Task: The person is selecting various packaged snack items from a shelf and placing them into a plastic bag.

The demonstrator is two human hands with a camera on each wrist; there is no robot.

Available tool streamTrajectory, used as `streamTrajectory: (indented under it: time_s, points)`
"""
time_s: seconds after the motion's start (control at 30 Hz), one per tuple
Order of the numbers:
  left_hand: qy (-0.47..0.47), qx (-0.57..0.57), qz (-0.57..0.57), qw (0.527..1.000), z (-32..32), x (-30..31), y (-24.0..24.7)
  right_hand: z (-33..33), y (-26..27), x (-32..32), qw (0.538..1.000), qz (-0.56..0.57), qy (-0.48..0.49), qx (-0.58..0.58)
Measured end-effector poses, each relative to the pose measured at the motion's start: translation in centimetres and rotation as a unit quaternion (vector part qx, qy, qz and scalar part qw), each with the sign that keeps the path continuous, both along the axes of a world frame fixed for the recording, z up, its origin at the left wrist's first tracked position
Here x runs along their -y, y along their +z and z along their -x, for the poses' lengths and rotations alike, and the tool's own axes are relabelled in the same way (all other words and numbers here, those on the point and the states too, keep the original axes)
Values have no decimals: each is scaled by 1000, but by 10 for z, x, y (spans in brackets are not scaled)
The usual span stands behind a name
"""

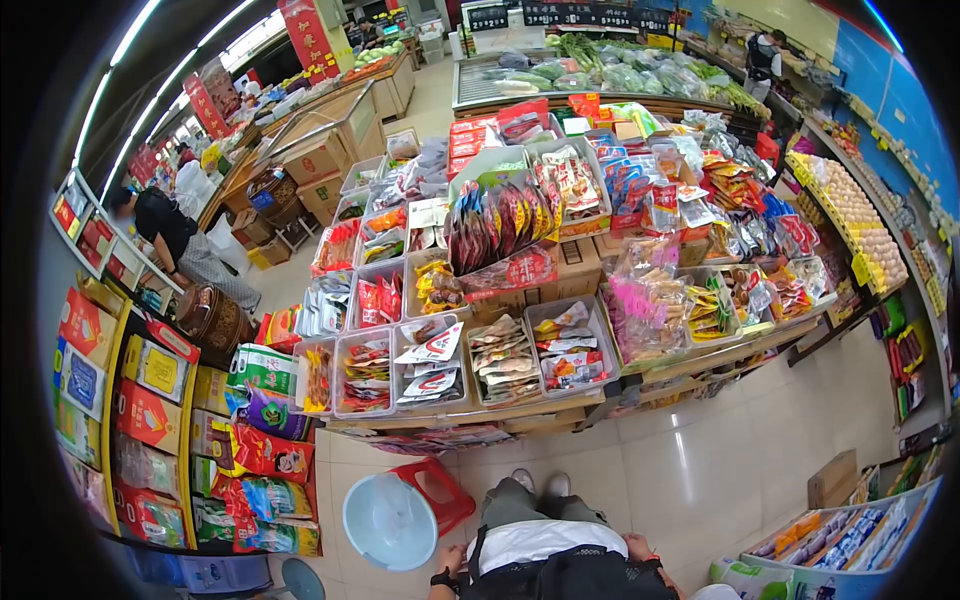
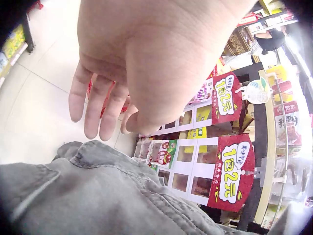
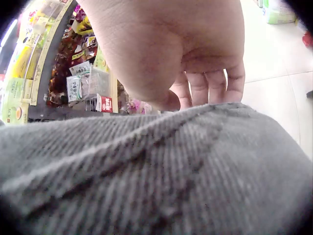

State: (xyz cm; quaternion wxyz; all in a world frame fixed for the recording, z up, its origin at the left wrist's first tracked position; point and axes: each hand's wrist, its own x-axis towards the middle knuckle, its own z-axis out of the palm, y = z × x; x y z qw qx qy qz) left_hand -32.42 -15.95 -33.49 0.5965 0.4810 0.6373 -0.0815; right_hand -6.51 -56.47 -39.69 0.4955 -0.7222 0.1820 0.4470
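Observation:
My left hand hangs beside my left thigh and holds nothing. In the left wrist view its fingers droop loosely close to the grey trousers. The right hand is at my other side, also holding nothing; its relaxed fingers reach down behind the trouser fabric in the right wrist view, which hides their tips. Nearest the left hand is a light-blue basin on a red plastic stool. In front stands a display of packaged snacks sorted into clear bins.
Rice bags fill the shelving at left. A rack of wrapped goods stands at lower right. Egg trays line the right side, with vegetables at the back. Another person bends beside brown barrels. Tiled floor surrounds my feet.

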Motion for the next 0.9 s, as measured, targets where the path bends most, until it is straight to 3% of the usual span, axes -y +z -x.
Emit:
streamTrajectory:
  time_s: [0.1, 0.2, 0.4, 0.67, 0.9]
  points:
    - [-25, 2, -27, 999, -1, -2, -7, -14, 8, -6, 998, -16, -20, -52]
    - [85, 86, -12, 993, 4, 2, 2, -27, 29, -14, 995, 39, 5, -90]
    - [162, 57, 17, 985, 18, 7, -2, -46, 53, -25, 992, 41, 26, -115]
    - [107, 30, 12, 994, 27, 2, -21, -46, 76, -63, 993, 70, 19, -96]
    - [92, 35, 39, 994, 28, -42, -19, -37, 84, -91, 995, 65, 9, -74]
